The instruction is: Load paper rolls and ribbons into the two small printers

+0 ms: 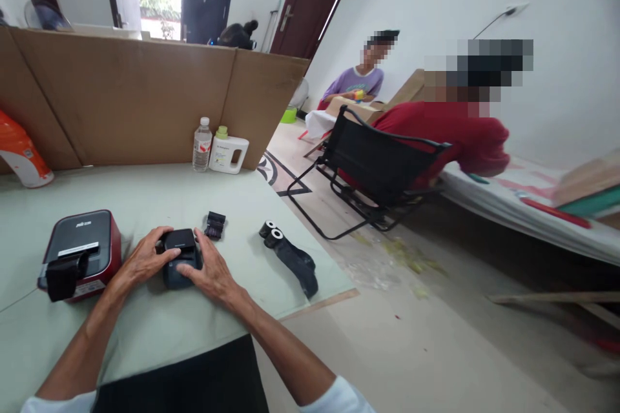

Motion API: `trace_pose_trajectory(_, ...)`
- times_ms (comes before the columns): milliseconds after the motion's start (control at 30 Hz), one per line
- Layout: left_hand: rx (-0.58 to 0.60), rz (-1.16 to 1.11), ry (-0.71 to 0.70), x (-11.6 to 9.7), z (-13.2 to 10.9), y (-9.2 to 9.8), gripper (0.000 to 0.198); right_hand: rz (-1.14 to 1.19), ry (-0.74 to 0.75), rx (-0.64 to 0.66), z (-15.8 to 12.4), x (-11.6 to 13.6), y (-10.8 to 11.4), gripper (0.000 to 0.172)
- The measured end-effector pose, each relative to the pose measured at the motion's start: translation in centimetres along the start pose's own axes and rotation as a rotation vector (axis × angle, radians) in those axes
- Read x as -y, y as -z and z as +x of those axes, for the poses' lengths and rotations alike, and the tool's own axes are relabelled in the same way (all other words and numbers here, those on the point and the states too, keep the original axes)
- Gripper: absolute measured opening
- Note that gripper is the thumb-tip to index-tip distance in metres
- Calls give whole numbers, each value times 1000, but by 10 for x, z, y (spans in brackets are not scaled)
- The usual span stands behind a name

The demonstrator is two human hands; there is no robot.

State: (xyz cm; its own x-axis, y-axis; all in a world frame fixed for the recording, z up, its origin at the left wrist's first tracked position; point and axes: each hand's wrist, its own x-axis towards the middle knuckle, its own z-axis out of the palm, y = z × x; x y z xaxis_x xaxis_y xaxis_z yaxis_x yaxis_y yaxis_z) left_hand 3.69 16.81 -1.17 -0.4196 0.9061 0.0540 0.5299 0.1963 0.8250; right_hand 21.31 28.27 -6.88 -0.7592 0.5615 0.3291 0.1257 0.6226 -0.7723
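Note:
Both my hands hold a small dark grey device (180,258) that rests on the pale green table (159,200). My left hand (142,259) grips its left side, with the thumb across the top. My right hand (212,268) wraps its right side, fingers curled against it. A red and grey label printer (82,251) with a black tape piece hanging at its front sits left of my left hand. A small black cartridge (215,224) lies just beyond the device. A black strap with two small rolls (289,255) lies to the right.
A brown cardboard screen (135,100) stands along the table's far side, with a water bottle (202,145) and a white jug (228,152) in front of it. The table's edge runs close on the right. A person in red sits in a black folding chair (378,168); another person sits farther back.

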Motion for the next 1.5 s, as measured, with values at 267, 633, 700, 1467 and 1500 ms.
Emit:
trace_pose_trajectory(267,-36,23,-13,2,-2,-3,53,-133,-45,-57,-18,24,-10,115)
trace_pose_trajectory(633,-240,-72,72,6,-8,-5,65,-72,30,-70,-33,29,-20,123)
trace_pose_trajectory(700,-258,-119,107,4,-13,-4,68,-42,40,-35,-34,25,-15,124)
trace_pose_trajectory(1467,-147,-551,242,-24,-72,-42,68,86,58,-119,-53,32,-2,80)
trace_pose_trajectory(1500,-155,-532,238,-24,-73,-43,69,97,51,-112,-54,31,-1,80)
